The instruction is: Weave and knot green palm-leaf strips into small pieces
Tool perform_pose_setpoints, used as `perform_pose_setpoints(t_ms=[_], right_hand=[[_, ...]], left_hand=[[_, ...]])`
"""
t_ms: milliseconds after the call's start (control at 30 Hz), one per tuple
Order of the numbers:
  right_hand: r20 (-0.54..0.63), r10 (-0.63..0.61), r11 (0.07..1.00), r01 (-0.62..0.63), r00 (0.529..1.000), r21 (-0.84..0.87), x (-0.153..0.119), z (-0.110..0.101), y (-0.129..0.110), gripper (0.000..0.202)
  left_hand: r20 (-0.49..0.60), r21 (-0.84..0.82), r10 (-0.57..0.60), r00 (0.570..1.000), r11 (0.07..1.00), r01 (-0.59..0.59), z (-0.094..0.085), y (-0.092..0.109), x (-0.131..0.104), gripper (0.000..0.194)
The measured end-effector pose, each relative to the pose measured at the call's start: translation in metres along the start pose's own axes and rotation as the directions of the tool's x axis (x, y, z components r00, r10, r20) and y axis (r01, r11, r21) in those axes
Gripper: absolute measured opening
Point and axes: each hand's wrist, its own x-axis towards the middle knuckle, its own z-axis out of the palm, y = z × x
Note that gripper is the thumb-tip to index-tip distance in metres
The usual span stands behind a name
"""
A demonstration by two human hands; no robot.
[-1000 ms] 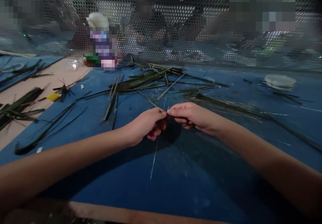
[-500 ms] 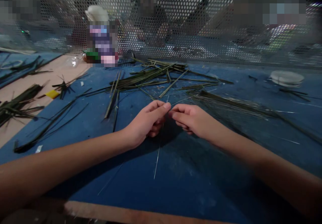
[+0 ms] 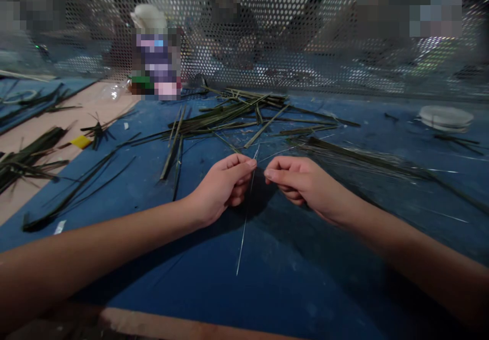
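Note:
Above the blue tabletop, my left hand pinches a thin shiny wire, which hangs down toward the near edge. The wire's upper tip pokes out just above my left fingertips. To the right, a small gap away, my right hand is closed, thumb against forefinger. Whatever my right fingertips hold, if anything, is too small to make out. Another fine strand runs behind both hands. A bundle of thin pale wires lies right of my right hand, with dark green strips along it.
A pile of dark green strips lies beyond my hands. More strips and a yellow piece lie at the left. White round spools or lids stand at the right. A perforated metal screen rises at the back, people behind it.
My right hand has moved slightly right, opening a gap from my left hand. My left hand still pinches the wire, almost unmoved. The view has shifted a little.

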Motion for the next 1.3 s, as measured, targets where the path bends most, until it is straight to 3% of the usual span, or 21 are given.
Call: perform_pose_setpoints(t_ms=[167, 300, 567, 667, 800, 967, 1133, 1200, 1300], right_hand=[[0.013, 0.021, 0.999, -0.021, 1.000, 0.043, 0.003, -0.005, 0.006, 0.018], [0.011, 0.012, 0.996, -0.013, 1.000, 0.092, 0.005, -0.010, 0.006, 0.014], [-0.146, -0.270, 0.955, 0.245, 0.952, -0.170, 0.010, -0.027, 0.001, 0.011], [-0.175, -0.241, 0.958, 0.204, 0.955, -0.203, 0.014, -0.022, 0.006, 0.013], [-0.088, -0.167, 0.977, 0.154, 0.982, -0.145, 0.012, -0.001, 0.008, 0.013], [0.000, -0.007, 0.998, 0.007, 1.000, 0.064, -0.001, 0.010, 0.002, 0.016], [0.060, 0.061, 0.960, -0.075, 0.996, 0.269, -0.005, 0.002, 0.001, 0.025], [0.079, 0.067, 0.958, -0.086, 0.995, 0.275, -0.003, 0.001, 0.001, 0.024], [0.121, 0.081, 0.951, -0.113, 0.989, 0.289, -0.001, 0.002, 0.002, 0.024]], left_hand=[[0.143, -0.069, -0.113, 0.983, 0.990, 0.124, -0.007, 0.004, 0.006, 0.021], [0.150, -0.088, -0.124, 0.981, 0.987, 0.138, -0.008, 0.006, 0.007, 0.017], [0.209, -0.065, -0.157, 0.965, 0.983, 0.174, -0.004, 0.012, 0.000, 0.015], [0.162, -0.101, -0.086, 0.983, 0.990, 0.103, 0.000, 0.015, -0.003, 0.014], [0.113, -0.125, -0.031, 0.993, 0.991, 0.045, 0.001, 0.016, -0.005, 0.014], [0.073, 0.135, 0.096, 0.993, 0.985, -0.106, -0.006, 0.012, 0.000, 0.014], [0.232, 0.433, 0.307, 0.923, 0.817, -0.381, -0.012, 0.009, 0.001, 0.012], [0.266, 0.523, 0.330, 0.906, 0.739, -0.424, -0.011, 0.008, 0.000, 0.012], [0.265, 0.580, 0.334, 0.905, 0.694, -0.426, -0.010, 0.005, -0.003, 0.012]])
